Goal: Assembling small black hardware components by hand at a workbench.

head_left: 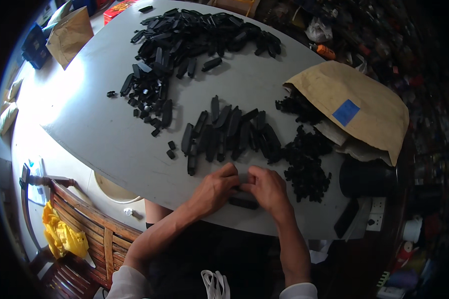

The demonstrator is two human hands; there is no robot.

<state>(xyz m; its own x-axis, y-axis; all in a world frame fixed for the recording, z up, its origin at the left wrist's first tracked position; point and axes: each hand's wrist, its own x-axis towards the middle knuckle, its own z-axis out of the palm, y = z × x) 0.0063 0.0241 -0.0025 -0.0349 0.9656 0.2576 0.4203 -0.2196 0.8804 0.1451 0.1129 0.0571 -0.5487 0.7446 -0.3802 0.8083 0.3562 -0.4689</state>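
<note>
My left hand (215, 191) and my right hand (268, 190) meet close to the table's near edge, fingers pinched together. Whatever lies between the fingertips is too small and hidden to name. Just below them a long black plastic piece (243, 203) rests on the grey table (134, 154). Beyond my hands lies a loose group of long black plastic pieces (229, 129). To the right of my right hand is a heap of small black parts (308, 164).
A large heap of black pieces (184, 35) covers the far side. Small black blocks (147, 102) lie left of centre. An open brown paper bag (369, 104) lies at the right, near a black round container (361, 178). A wooden chair (95, 224) with a yellow bag (62, 231) stands left.
</note>
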